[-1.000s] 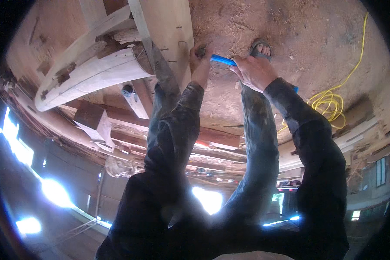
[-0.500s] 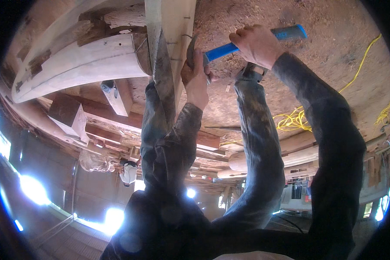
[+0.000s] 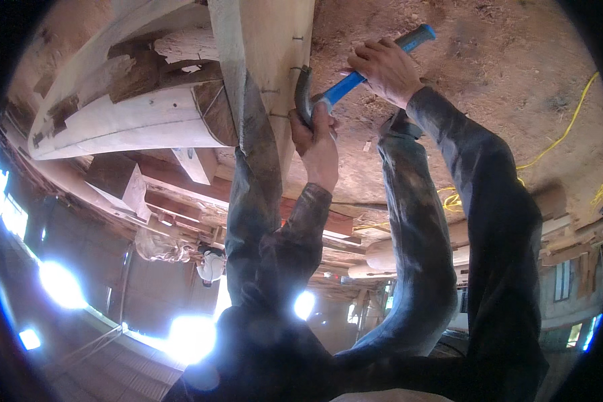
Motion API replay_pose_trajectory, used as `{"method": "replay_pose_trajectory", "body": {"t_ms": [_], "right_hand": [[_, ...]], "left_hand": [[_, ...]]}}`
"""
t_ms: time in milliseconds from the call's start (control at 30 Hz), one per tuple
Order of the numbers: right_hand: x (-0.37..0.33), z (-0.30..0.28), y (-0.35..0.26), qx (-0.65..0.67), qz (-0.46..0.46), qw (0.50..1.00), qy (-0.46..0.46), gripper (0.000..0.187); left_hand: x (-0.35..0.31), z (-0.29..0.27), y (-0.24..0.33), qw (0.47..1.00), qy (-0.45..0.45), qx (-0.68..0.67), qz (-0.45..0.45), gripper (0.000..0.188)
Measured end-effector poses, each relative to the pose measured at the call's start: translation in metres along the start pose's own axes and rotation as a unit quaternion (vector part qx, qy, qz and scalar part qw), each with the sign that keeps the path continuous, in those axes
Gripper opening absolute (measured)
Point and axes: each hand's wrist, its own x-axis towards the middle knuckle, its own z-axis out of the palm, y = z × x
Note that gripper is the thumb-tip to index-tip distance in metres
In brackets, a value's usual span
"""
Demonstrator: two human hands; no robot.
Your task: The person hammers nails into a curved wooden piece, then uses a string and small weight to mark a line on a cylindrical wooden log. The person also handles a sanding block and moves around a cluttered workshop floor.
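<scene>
A claw hammer point(image 3: 345, 88) with a blue handle lies across both my hands. My right hand point(image 3: 387, 70) is wrapped round its grip, the dark butt sticking out beyond. Closed about the hammer's head is my left hand point(image 3: 318, 149), the thumb up along it. The curved claw points away from me and its tip is at a bent nail point(image 3: 299, 68) in the edge of a pale timber beam point(image 3: 275, 40). Whether the claw has caught the nail, I cannot tell. Several more nails stick out of the beam, one point(image 3: 298, 38) farther along it.
Left of the beam lies a long curved piece of carved wood point(image 3: 141, 124). Reddish dirt floor point(image 3: 502, 80) with wood chips spreads to the right, crossed by a yellow cord point(image 3: 563, 137). Wooden blocks point(image 3: 117, 181) and planks lie behind. Another person point(image 3: 211, 264) is in the background.
The claw has moved up against the bent nail, and the hammer's handle end has swung to the left, tilting more steeply. Both hands still grip the hammer. The whole view has shifted slightly.
</scene>
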Motion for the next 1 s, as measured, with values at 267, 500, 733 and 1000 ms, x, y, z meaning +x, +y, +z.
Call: {"method": "replay_pose_trajectory", "body": {"t_ms": [267,500,733,1000], "right_hand": [[-0.003,0.009,0.0,0.009,-0.005,0.999,0.037,0.02],[-0.008,-0.018,-0.001,-0.045,-0.022,0.997,0.066,0.015],[0.004,-0.004,-0.007,-0.015,-0.031,0.998,0.052,0.017],[-0.001,-0.013,-0.007,-0.003,-0.008,0.999,0.032,0.017]], "left_hand": [[-0.017,0.006,0.014,0.999,0.027,-0.017,-0.025,0.029],[-0.019,0.009,0.011,0.995,0.031,-0.094,-0.03,0.027],[-0.02,-0.001,0.009,0.995,0.04,-0.08,-0.046,0.031],[-0.027,-0.002,0.021,0.999,0.004,-0.039,-0.032,0.038]]}}
